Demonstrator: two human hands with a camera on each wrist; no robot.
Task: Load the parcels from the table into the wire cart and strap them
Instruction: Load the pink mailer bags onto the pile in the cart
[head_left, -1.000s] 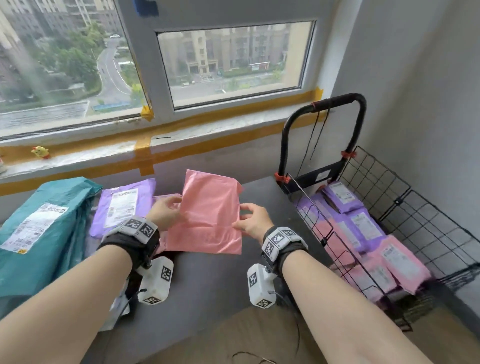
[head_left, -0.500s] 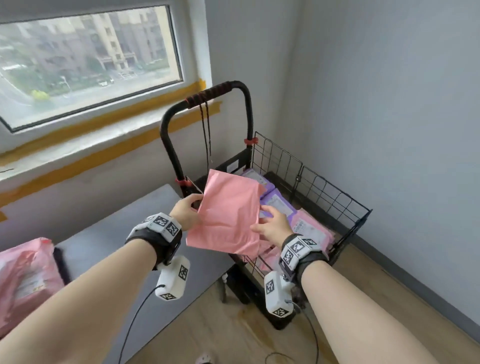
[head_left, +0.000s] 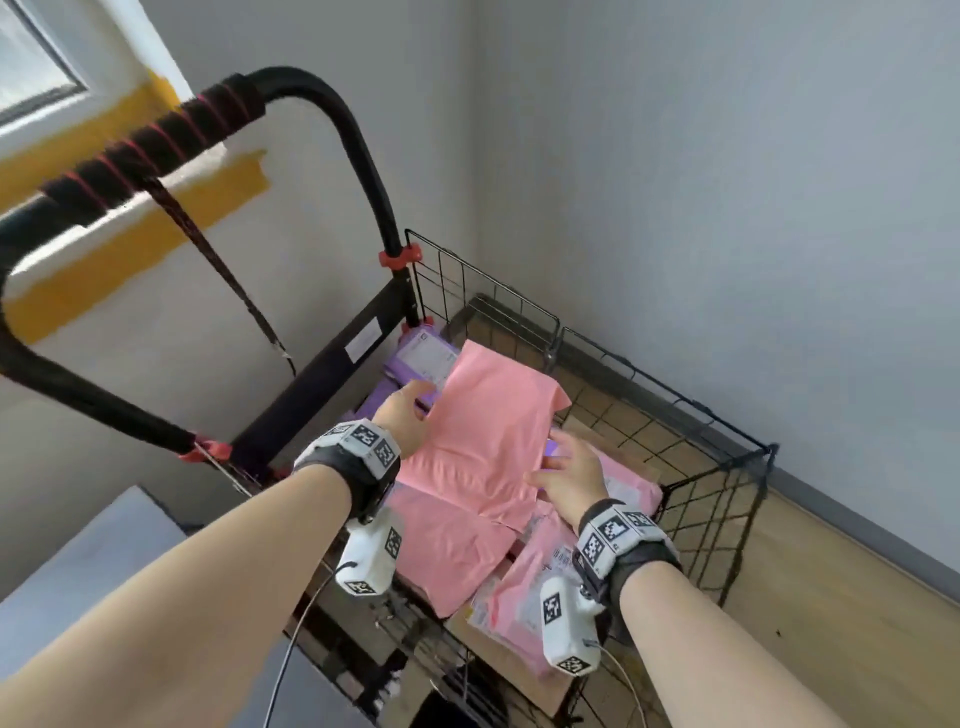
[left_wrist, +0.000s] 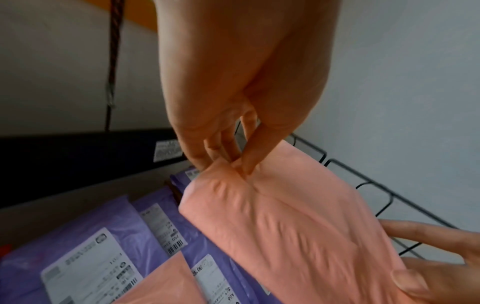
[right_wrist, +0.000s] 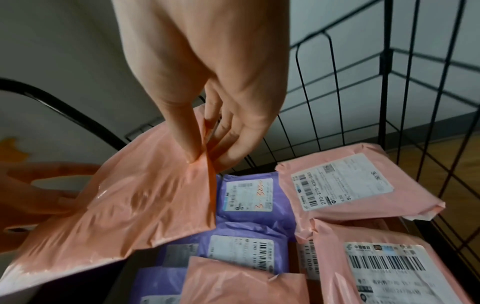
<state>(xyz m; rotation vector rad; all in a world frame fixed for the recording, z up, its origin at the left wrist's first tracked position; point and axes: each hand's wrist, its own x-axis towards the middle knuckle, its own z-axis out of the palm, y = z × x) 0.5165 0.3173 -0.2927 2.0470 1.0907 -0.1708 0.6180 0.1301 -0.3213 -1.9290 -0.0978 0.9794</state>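
Both my hands hold a plain pink parcel (head_left: 488, 426) low over the black wire cart (head_left: 719, 512). My left hand (head_left: 413, 408) pinches its left edge, thumb on top, seen close in the left wrist view (left_wrist: 233, 164). On the opposite edge my right hand (head_left: 558, 460) pinches it between thumb and fingers (right_wrist: 205, 156). Beneath the pink parcel (right_wrist: 124, 205) lie purple parcels (right_wrist: 246, 195) and labelled pink parcels (right_wrist: 337, 185) on the cart floor. A dark cord strap (head_left: 208, 249) hangs from the cart handle (head_left: 156, 140).
The grey table (head_left: 78, 566) shows at the lower left, beside the cart. A grey wall stands close behind the cart's far side, with wooden floor (head_left: 841, 597) to the right. Another plain pink parcel (head_left: 447, 551) lies in the cart near me.
Both hands have carried the pink parcel from the table rightward and down into the cart's basket. My view has swung from the window and table onto the cart.
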